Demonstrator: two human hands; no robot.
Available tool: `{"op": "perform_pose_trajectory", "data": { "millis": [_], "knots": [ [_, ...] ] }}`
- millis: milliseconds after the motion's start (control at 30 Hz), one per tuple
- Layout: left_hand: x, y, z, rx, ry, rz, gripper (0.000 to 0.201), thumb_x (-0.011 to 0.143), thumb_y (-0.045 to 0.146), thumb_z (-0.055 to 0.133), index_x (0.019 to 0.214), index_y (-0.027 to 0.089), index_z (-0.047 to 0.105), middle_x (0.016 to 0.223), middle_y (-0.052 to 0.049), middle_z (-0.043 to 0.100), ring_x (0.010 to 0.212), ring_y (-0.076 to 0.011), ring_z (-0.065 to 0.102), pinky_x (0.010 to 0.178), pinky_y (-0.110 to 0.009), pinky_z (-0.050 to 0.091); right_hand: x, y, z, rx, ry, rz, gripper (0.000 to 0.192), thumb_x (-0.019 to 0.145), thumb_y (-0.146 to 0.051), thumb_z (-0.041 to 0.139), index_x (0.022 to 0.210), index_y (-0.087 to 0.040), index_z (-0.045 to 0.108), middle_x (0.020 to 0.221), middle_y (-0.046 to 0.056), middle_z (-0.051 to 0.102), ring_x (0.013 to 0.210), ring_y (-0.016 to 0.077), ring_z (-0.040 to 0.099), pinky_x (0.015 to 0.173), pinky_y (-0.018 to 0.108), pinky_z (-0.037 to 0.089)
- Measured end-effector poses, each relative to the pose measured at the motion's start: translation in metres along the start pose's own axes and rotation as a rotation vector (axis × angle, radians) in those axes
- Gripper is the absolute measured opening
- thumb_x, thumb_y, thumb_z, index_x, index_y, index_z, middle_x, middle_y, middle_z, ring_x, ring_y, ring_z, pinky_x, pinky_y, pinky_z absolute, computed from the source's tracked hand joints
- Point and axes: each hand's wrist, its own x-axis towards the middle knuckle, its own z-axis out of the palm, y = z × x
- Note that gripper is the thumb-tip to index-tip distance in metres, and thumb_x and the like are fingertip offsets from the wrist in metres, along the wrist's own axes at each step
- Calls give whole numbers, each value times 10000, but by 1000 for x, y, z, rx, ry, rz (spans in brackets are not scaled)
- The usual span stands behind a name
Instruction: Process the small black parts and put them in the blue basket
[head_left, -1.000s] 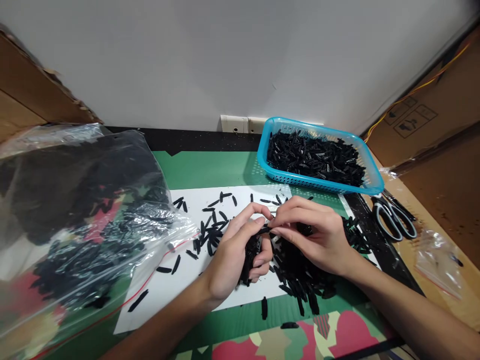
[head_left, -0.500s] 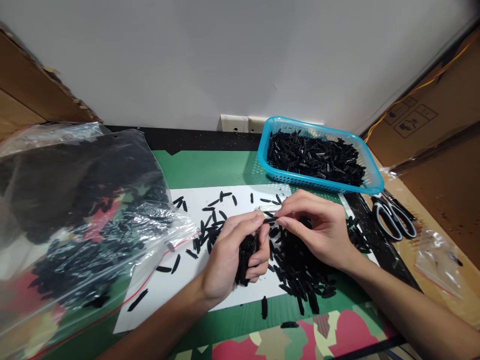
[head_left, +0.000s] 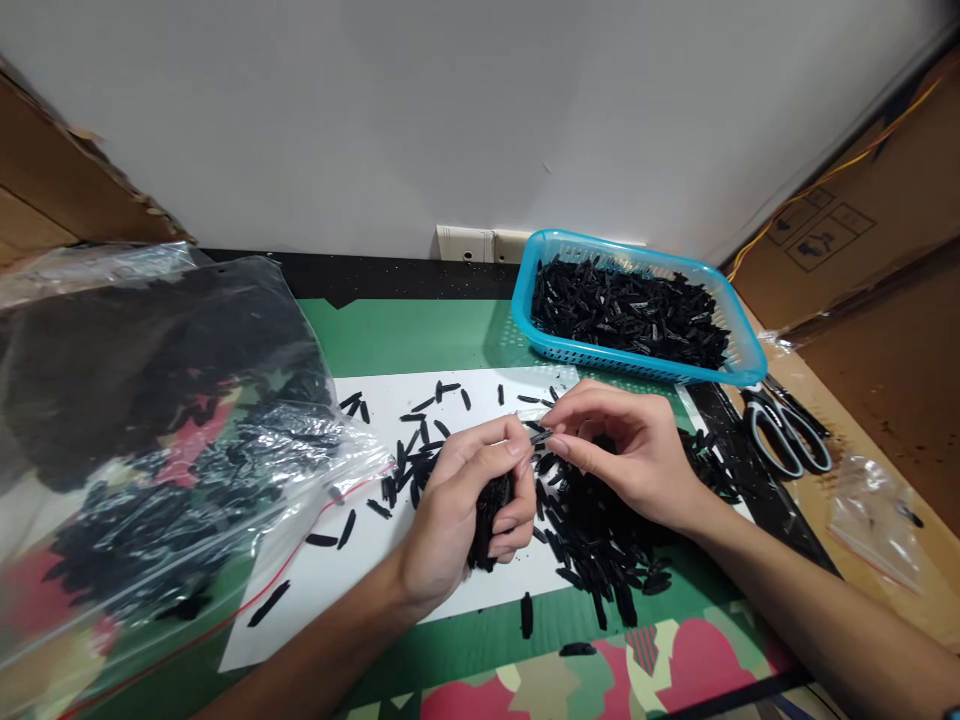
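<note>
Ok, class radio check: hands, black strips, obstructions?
Left hand closed around black strips. Right hand pinching a thin dark strip. Loose pile beneath right hand; no blockage visible.

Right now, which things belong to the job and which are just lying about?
Job, it seems:
- black bunch in left hand
- strip in right hand
- pile
- paper
- basket of strips
- large bag

Probably lying about:
- scissors
- small bag
- carton

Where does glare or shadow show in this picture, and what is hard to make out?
Head view: glints streak the plastic bag; head view: a soft shadow falls on the green mat beside the blue basket; head view: the pile of black pieces is so dark that many merge.
</note>
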Motion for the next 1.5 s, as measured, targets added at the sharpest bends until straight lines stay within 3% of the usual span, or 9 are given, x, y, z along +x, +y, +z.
{"op": "perform_pose_trajectory", "data": {
  "millis": [700, 833, 900, 967, 1033, 1100, 1167, 1267, 1500],
  "knots": [
    [1, -2, -2, -24, 39, -16, 281, 994, 375, 525, 773, 213, 463, 480, 81, 413, 354, -68, 333, 368, -158, 311, 2, -2, 2, -21, -26, -35, 54, 882, -196, 815, 931, -193, 791, 873, 42, 733, 732, 145, 638, 594, 262, 516],
    [1, -3, -2, -20, 35, -14, 287, 993, 383, 525, 771, 211, 465, 480, 80, 415, 357, -71, 341, 368, -158, 305, -1, -5, 3, -150, -29, -113, 20, 916, -207, 777, 935, -201, 772, 863, 42, 741, 744, 163, 661, 625, 292, 548],
    [1, -4, -2, -23, 32, -8, 289, 996, 396, 513, 777, 212, 467, 479, 82, 410, 356, -71, 330, 365, -156, 289, -2, -5, 0, -300, -10, -218, 38, 937, -190, 744, 961, -210, 766, 876, 46, 749, 749, 173, 680, 648, 313, 563],
    [1, -4, -2, -20, 28, 0, 292, 998, 417, 502, 790, 214, 473, 482, 83, 409, 358, -72, 321, 363, -153, 277, 0, -4, -7, -511, 62, -411, 121, 932, -149, 730, 1012, -232, 766, 892, 48, 756, 743, 184, 690, 648, 330, 561],
    [1, -5, -3, -9, 23, 0, 295, 998, 435, 499, 801, 216, 478, 487, 81, 413, 365, -73, 318, 362, -153, 273, 5, -3, -15, -728, 232, -582, 224, 909, -112, 742, 1070, -266, 768, 906, 50, 760, 763, 209, 687, 680, 367, 555],
    [1, -5, -5, -4, 15, -11, 298, 995, 445, 502, 802, 218, 474, 489, 80, 411, 369, -72, 310, 360, -150, 262, 12, -1, -20, -916, 428, -594, 264, 907, -127, 760, 1116, -289, 770, 948, 66, 764, 856, 258, 673, 787, 439, 541],
    [1, -5, -7, -8, 5, -23, 300, 994, 451, 499, 806, 219, 472, 492, 81, 406, 372, -69, 297, 359, -147, 249, 18, 0, -20, -1036, 531, -492, 259, 928, -180, 763, 1166, -281, 767, 1040, 98, 762, 982, 308, 638, 897, 516, 495],
    [0, -5, -8, -9, 1, -35, 291, 998, 452, 490, 820, 222, 473, 500, 81, 403, 374, -68, 292, 359, -144, 237, 16, 2, -12, -1037, 495, -456, 292, 931, -192, 762, 1211, -274, 751, 1099, 108, 747, 1026, 317, 613, 907, 515, 472],
    [-1, -1, -6, -9, 8, -53, 324, 1022, 507, 409, 853, 239, 470, 482, 85, 391, 364, -75, 272, 346, -145, 236, -1, 7, 2, -862, 263, -663, 372, 882, -54, 739, 1196, -254, 721, 937, 75, 748, 837, 248, 602, 751, 410, 509]
  ]
}}
